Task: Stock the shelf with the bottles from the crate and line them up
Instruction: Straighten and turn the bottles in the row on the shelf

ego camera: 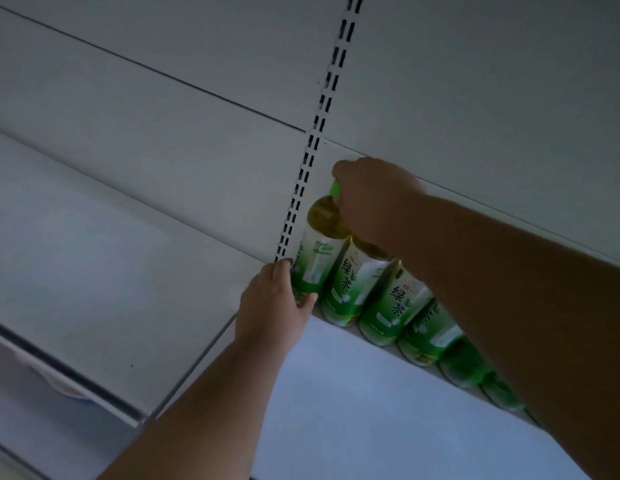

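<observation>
Lining up is well under way: a row of green tea bottles (388,299) is stood along the back of the white shelf (370,393), touching side to side. The end bottle (319,251), next to the slotted rail (301,188), is gripped near its green cap by the right hand (374,199) and steadied low down by the left hand (274,306), curled around its base. Yellow-green tea is seen inside it. The crate is not seen, so how many bottles are left cannot be told.
</observation>
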Demonstrator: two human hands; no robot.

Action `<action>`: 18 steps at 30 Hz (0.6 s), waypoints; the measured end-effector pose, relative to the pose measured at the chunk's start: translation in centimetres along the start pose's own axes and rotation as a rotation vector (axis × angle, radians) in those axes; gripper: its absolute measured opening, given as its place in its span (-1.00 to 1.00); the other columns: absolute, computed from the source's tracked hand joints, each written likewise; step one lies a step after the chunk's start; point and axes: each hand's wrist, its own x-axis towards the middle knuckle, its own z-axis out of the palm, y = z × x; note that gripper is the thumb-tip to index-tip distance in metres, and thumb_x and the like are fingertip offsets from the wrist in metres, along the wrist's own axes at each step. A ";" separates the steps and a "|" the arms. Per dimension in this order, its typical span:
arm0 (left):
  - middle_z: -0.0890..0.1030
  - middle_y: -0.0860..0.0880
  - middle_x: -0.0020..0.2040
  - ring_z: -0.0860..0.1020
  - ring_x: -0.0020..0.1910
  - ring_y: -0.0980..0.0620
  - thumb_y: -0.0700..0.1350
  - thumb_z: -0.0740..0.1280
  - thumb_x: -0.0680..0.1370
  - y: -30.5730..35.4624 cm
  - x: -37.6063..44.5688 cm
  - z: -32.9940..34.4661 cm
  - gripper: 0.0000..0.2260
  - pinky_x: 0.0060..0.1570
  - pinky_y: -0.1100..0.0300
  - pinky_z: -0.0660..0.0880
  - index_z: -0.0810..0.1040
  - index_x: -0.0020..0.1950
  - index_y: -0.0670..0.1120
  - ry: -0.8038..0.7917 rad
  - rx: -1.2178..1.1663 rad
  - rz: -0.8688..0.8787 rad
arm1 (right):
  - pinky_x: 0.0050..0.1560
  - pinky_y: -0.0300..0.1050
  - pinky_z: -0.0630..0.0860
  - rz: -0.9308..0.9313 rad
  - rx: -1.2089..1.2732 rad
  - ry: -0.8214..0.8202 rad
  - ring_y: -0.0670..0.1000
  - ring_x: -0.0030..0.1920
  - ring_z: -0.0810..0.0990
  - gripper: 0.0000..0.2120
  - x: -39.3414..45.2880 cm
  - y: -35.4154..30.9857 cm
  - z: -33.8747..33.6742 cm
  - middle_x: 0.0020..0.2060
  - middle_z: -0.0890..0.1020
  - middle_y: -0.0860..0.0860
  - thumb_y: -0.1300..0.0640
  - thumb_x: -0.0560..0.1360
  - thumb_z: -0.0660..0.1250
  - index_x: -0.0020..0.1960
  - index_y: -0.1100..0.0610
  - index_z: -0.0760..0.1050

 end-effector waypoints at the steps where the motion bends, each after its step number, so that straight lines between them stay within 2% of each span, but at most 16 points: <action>1: 0.55 -0.05 0.09 0.53 0.05 -0.05 0.09 0.46 0.44 0.1 0.2 0.2 -0.50 -0.01 0.10 0.47 0.44 0.27 -0.10 0.005 -0.020 -0.014 | -0.35 -0.14 0.34 -0.009 0.002 -0.012 -0.03 -0.26 0.44 -0.87 0.4 0.1 -0.2 -0.18 0.49 0.01 0.16 0.59 0.23 0.12 0.13 0.47; 3: 0.54 -0.03 0.06 0.53 0.03 -0.03 0.09 0.47 0.43 0.2 0.5 0.6 -0.53 -0.02 0.10 0.50 0.45 0.23 -0.09 0.014 -0.056 -0.037 | -0.31 -0.14 0.40 -0.022 0.043 -0.024 -0.02 -0.21 0.48 -0.84 0.9 0.6 -0.2 -0.12 0.53 0.02 0.17 0.61 0.21 0.16 0.11 0.48; 5: 0.55 -0.02 0.06 0.53 0.03 -0.02 0.08 0.47 0.43 -0.1 0.6 1.0 -0.53 -0.01 0.09 0.52 0.45 0.23 -0.09 0.015 -0.093 -0.044 | -0.21 -0.13 0.45 -0.046 0.101 -0.018 0.03 -0.07 0.53 -0.78 1.2 1.2 0.1 0.01 0.56 0.04 0.17 0.61 0.23 0.25 0.09 0.47; 7: 0.57 -0.01 0.09 0.53 0.08 -0.01 0.08 0.45 0.44 -0.3 0.7 1.2 -0.52 0.05 0.04 0.54 0.45 0.27 -0.08 0.020 -0.137 -0.067 | -0.24 -0.21 0.39 -0.081 0.191 -0.017 0.03 0.01 0.51 -0.72 1.3 1.7 0.2 0.08 0.53 0.02 0.19 0.59 0.29 0.28 0.03 0.46; 10: 0.59 -0.01 0.11 0.54 0.12 -0.03 0.04 0.46 0.44 -0.5 0.9 1.2 -0.52 0.09 -0.03 0.54 0.44 0.30 -0.06 0.015 -0.170 -0.101 | -0.29 -0.28 0.29 -0.110 0.270 -0.042 0.01 0.05 0.47 -0.67 1.7 2.1 0.0 0.09 0.48 -0.03 0.23 0.55 0.35 0.27 -0.03 0.48; 12: 0.59 0.00 0.11 0.55 0.12 -0.03 0.01 0.47 0.43 -0.4 1.0 1.1 -0.53 0.10 -0.02 0.53 0.45 0.29 -0.05 0.007 -0.169 -0.101 | -0.28 -0.28 0.28 -0.124 0.249 -0.033 0.00 0.05 0.45 -0.70 1.8 2.1 -0.3 0.08 0.48 -0.04 0.18 0.55 0.37 0.26 -0.01 0.48; 15: 0.59 0.02 0.09 0.55 0.10 -0.02 -0.01 0.51 0.40 -0.3 1.1 1.1 -0.56 0.07 0.01 0.54 0.47 0.22 -0.03 0.028 -0.186 -0.125 | -0.13 -0.17 0.33 -0.120 0.209 -0.009 0.00 0.04 0.45 -0.73 2.0 2.1 -0.4 0.05 0.50 -0.02 -0.02 0.56 0.36 0.22 0.05 0.50; 18: 0.59 0.03 0.07 0.55 0.08 -0.02 0.00 0.56 0.35 0.1 1.4 1.1 -0.54 0.04 0.01 0.54 0.48 0.16 -0.02 0.042 -0.179 -0.154 | -0.05 -0.15 0.33 -0.104 0.212 0.026 0.01 0.07 0.48 -0.73 2.2 2.0 -0.1 0.03 0.49 -0.03 -0.01 0.57 0.36 0.22 0.05 0.52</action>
